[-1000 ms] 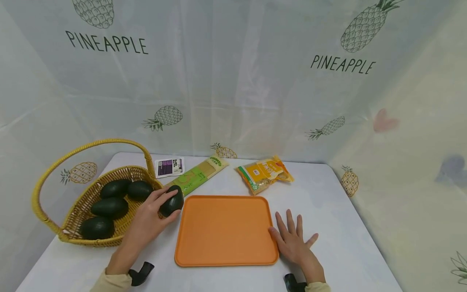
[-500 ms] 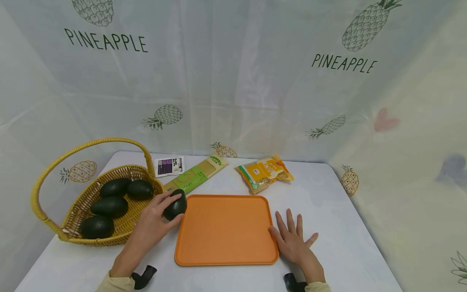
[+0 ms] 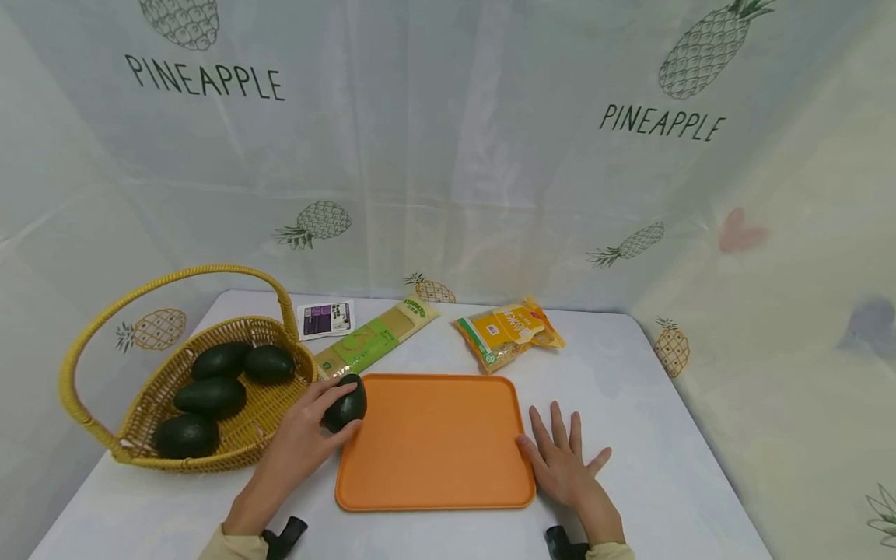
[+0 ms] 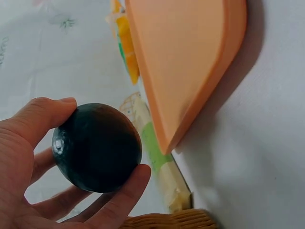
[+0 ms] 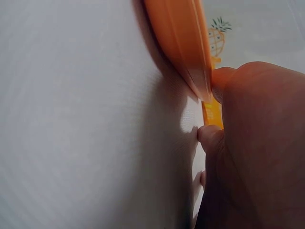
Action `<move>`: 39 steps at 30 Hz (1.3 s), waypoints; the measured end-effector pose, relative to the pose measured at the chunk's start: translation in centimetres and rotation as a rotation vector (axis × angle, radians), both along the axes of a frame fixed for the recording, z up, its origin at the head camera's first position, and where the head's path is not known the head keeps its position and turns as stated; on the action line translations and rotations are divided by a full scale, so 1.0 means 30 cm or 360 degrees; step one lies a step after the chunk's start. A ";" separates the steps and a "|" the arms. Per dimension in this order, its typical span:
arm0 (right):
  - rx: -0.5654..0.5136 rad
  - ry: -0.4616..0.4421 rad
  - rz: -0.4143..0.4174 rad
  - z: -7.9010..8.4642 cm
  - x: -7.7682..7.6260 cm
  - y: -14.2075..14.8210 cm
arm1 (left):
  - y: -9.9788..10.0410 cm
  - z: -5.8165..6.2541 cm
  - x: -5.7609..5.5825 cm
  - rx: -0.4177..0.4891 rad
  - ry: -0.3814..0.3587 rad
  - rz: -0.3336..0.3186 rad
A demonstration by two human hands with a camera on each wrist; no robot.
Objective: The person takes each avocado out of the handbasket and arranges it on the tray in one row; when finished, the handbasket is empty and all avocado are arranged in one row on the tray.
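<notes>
My left hand holds a dark green avocado between thumb and fingers, at the upper left corner of an orange tray. In the left wrist view, the avocado appears end-on, round and glossy, with the thumb on top and the fingers around its underside. My right hand lies spread on the table, its thumb at the tray's right edge. The right wrist view shows that thumb against the tray's rim. The tray has nothing on it.
A yellow wicker basket with a tall handle stands at the left, holding several more avocados. Behind the tray lie a white-and-purple packet, a long green noodle package and an orange bag of grain.
My left hand has carried the avocado a little right and toward me, from beside the basket's rim to the tray's upper left corner. The right hand has stayed in place.
</notes>
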State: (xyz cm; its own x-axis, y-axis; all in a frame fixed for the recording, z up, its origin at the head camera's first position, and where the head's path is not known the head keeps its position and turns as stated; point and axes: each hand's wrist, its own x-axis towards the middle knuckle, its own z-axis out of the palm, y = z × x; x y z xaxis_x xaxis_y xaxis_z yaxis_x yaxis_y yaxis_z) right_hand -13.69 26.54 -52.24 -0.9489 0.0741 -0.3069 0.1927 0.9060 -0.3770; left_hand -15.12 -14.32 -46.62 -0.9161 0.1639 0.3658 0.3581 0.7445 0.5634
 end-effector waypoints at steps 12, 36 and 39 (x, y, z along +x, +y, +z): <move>0.0006 -0.0008 0.0006 0.006 0.001 0.000 | 0.028 -0.047 0.004 -0.0028 -0.0025 -0.0033; -0.0006 -0.0012 -0.0004 0.000 -0.001 -0.002 | 0.093 -0.110 0.002 -0.0117 -0.0062 0.0000; -0.0001 -0.0008 -0.0004 -0.001 -0.002 -0.001 | 0.101 -0.121 -0.005 -0.0113 0.0022 0.0007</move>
State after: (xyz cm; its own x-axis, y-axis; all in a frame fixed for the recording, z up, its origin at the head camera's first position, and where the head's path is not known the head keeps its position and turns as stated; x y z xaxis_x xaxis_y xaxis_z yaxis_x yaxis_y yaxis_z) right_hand -13.74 26.53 -52.28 -0.9470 0.0763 -0.3119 0.1968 0.9054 -0.3763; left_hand -15.27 -11.29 -50.24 -0.9119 0.1860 0.3658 0.3621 0.7841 0.5040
